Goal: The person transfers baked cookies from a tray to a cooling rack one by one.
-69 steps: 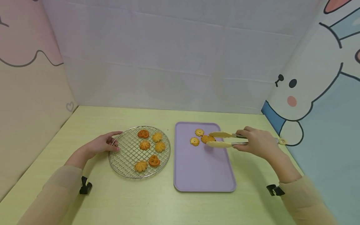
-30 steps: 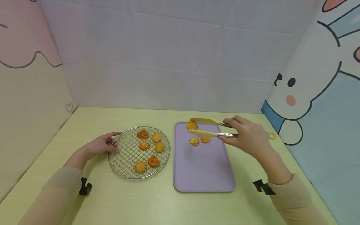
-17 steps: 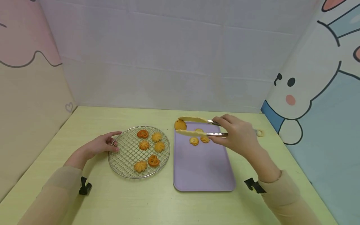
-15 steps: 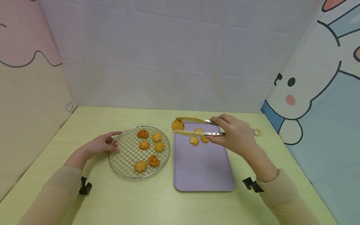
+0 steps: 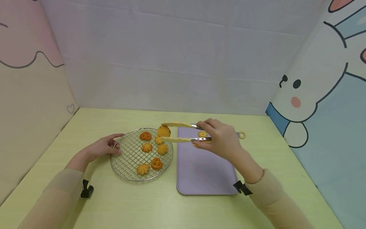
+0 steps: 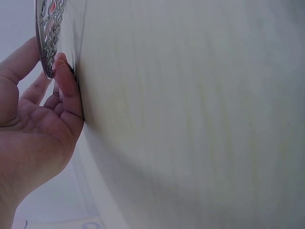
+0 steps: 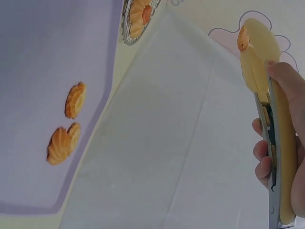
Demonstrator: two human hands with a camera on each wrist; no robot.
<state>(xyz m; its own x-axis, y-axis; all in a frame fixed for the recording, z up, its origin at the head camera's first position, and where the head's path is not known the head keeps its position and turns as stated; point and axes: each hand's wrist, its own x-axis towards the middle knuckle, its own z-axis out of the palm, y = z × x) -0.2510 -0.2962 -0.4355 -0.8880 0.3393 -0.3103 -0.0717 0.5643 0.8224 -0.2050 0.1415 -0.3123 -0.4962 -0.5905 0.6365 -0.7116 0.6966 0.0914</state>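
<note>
My left hand (image 5: 100, 149) pinches the left rim of a round wire cooling rack (image 5: 125, 163). In the left wrist view, the thumb and fingers lie on either side of the rim (image 6: 46, 57). My right hand (image 5: 221, 138) grips cream-tipped metal tongs (image 5: 180, 140). Between their tips is a round golden cookie (image 5: 164, 131) with dark specks, held above the rack's far right edge. Several cookies lie on the rack, among them two darker pretzel-shaped ones (image 5: 156, 163). On the lilac tray (image 5: 206, 175), the hand and tongs partly cover the remaining cookies (image 5: 202, 134).
Rack and tray stand side by side on a pale yellow table (image 5: 128, 203), a narrow gap between them. A white wall (image 5: 171, 63) rises behind. Cartoon-printed panels (image 5: 303, 95) flank both sides. Three cookies (image 7: 75, 100) show on the tray in the right wrist view.
My right hand picked a cookie off the tray with the tongs, lifted it, and carried it left from the tray to over the rack. The left hand and rack stayed in place.
</note>
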